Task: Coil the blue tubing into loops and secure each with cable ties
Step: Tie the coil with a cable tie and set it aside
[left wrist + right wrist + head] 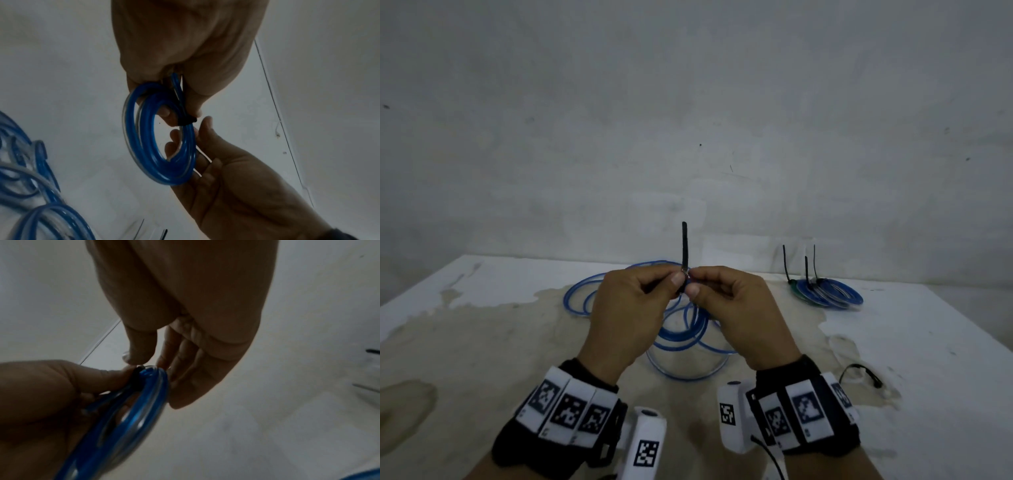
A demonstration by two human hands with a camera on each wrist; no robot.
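Observation:
A small coil of blue tubing [683, 330] hangs in the air between both hands, over the middle of the table. A black cable tie [684, 245] wraps the coil at its top, and its tail stands straight up. My left hand [675, 281] pinches the coil [158, 142] right at the tie's head [186, 121]. My right hand [693, 288] pinches the tie [137, 378] from the other side with thumb and forefinger, and its other fingers [174, 146] lie behind the coil [131, 410]. Loose blue tubing [582, 296] lies on the table behind.
Several tied blue coils [828, 295] lie stacked at the back right, their black tie tails sticking up. One spare black cable tie [861, 371] lies on the stained white table [482, 342] to my right. A grey wall [688, 120] rises just behind the table's far edge.

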